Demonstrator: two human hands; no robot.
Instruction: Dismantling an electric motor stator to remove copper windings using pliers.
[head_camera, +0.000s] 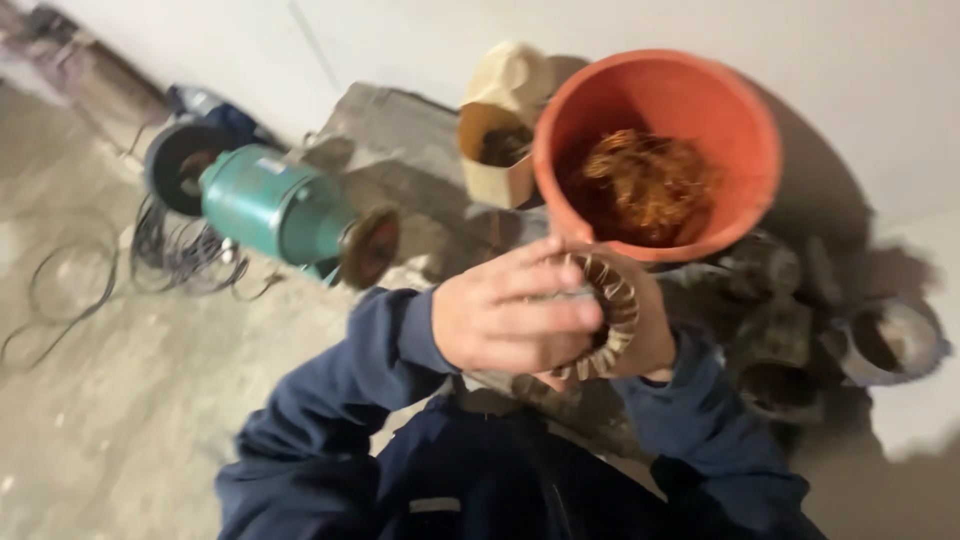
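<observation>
Two hands: both raised together in front of the torso, dark blue sleeves seen below them.
Left hand (515, 318): fingers curled across the front of a ring-shaped motor stator (608, 315), pressed onto it.
Right hand (650, 335): mostly hidden behind the stator; palm is cupped against its back and lower rim, exact finger pos. cannot be told.
Stator: held between both hands, clear of the floor, slotted rim facing the camera, just below the bucket's rim as seen.
Bucket (745, 130): orange, round, tilted w/ mouth toward the camera; a tangle of copper wire (645, 185) is held inside it.
Right side: grey metal motor parts (775, 330) piled on the floor, w/ a small grey tub (890, 342) near the wall.
Bench grinder (275, 205): green body, dark wheels at both ends, set on the concrete floor (110, 400) to the left; loose cable (185, 255) is coiled beside it.
Far: cardboard box (490, 150) w/ a pale cloth item (512, 75) on top, against the white wall (400, 40).
Sharpness: frame is motion-blurred, fine detail not readable.
</observation>
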